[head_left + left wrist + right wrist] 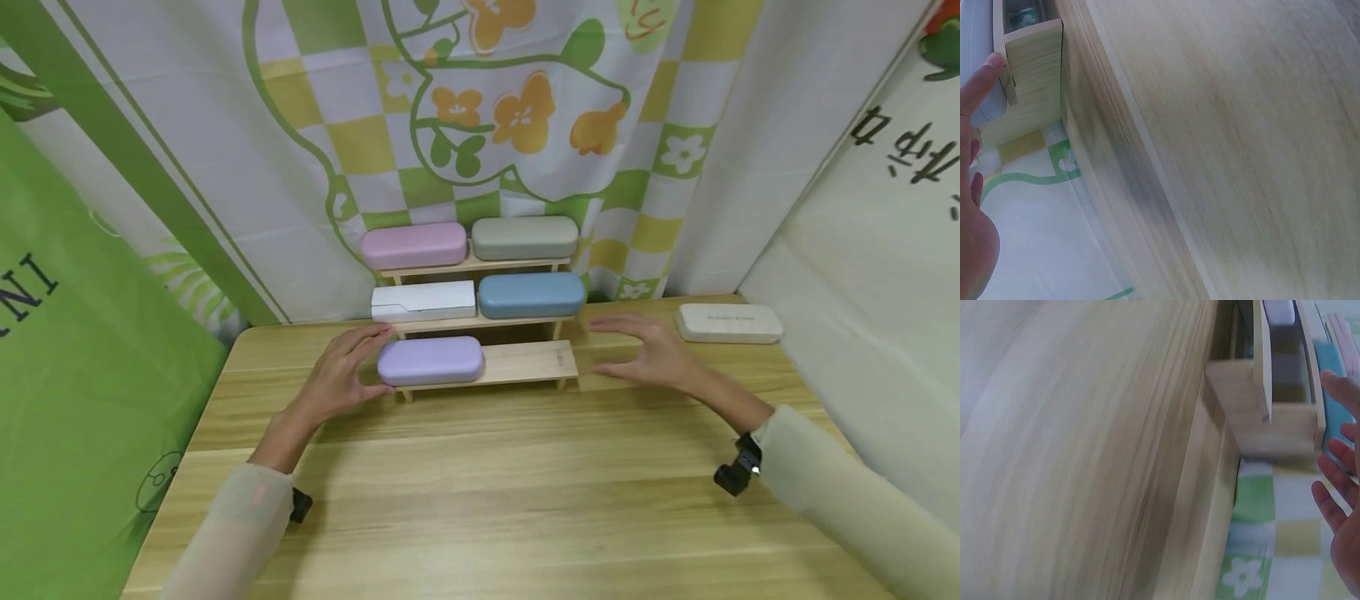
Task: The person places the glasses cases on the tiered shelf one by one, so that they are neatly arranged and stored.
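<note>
A three-step wooden rack stands at the back of the table. On its lowest step, at the left, lies a lilac glasses case. My left hand is at the rack's left end, thumb and fingers spread around the lilac case's end; in the left wrist view a fingertip appears to touch the rack's edge. To the right of the rack my right hand hovers with thumb and fingers apart, holding nothing. The middle step bears a white case and a blue case.
A pink case and a grey-green case sit on the top step. Farther right, an off-white case lies on the wooden table near its back edge. A patterned curtain hangs close behind the rack.
</note>
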`<state>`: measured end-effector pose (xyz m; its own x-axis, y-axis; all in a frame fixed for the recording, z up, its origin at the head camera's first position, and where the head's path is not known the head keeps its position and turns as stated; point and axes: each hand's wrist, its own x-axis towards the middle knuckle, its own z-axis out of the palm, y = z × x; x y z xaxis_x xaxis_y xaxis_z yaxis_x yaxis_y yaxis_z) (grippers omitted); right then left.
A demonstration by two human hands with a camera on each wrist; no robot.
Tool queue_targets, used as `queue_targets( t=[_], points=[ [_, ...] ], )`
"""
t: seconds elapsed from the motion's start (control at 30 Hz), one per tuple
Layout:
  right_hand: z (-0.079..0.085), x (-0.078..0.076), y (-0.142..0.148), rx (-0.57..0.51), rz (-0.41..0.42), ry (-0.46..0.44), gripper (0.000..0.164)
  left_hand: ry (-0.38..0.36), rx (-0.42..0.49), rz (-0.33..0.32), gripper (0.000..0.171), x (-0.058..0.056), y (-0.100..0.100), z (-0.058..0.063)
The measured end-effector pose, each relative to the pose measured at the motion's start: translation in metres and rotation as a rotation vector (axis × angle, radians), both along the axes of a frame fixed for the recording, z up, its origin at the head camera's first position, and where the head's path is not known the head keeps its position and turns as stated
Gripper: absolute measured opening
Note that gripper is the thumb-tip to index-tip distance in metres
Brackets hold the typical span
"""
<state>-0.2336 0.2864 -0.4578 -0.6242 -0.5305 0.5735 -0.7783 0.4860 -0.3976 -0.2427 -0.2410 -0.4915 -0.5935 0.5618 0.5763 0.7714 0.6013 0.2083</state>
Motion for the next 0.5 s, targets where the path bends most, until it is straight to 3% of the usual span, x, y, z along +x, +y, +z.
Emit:
queue_targets(
  t=[0.17, 0.5],
  points=[
    [-0.002, 0.0, 0.019, 0.049, -0.047, -0.039, 0.066, -0.005, 0.005, -0.004, 0.107, 0.0, 0.001, 0.0],
    [-0.004, -0.008, 0.054, 0.084, -0.093, -0.01, 0.069, -0.004, 0.002, -0.004, 0.107, 0.001, 0.001, 0.001]
  ],
)
